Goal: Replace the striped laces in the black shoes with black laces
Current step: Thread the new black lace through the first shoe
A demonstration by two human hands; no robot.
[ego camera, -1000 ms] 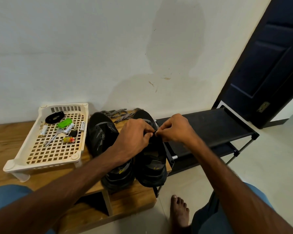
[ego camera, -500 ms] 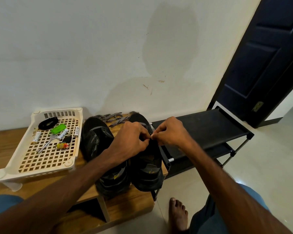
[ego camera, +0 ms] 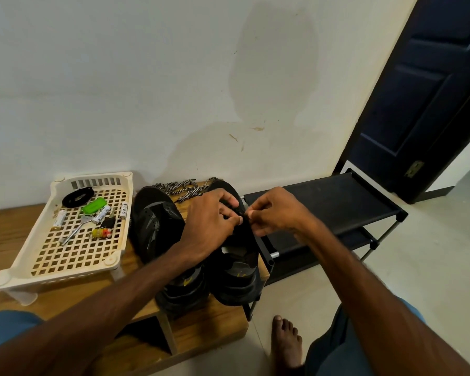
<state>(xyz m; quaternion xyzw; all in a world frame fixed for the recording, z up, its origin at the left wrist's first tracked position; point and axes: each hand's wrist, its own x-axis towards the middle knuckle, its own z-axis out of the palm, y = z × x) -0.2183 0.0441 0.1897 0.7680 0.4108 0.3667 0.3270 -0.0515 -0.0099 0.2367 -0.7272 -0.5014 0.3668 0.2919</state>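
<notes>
Black lace (ego camera: 245, 220) between left hand (ego camera: 210, 222) and right hand (ego camera: 278, 213), just above shoe (ego camera: 239, 267)

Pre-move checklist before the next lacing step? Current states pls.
1. Old striped laces out of shoes: ok, piled by the wall.
2. Grip: left hand and right hand pinch the dark lace: ok.
3. Lace tip through eyelet: cannot tell, fingers hide it.
4. Is the other shoe laced: cannot tell, forearm covers it.
5. Is the worked shoe clear of the bench edge: not ok, sits right at it.
</notes>
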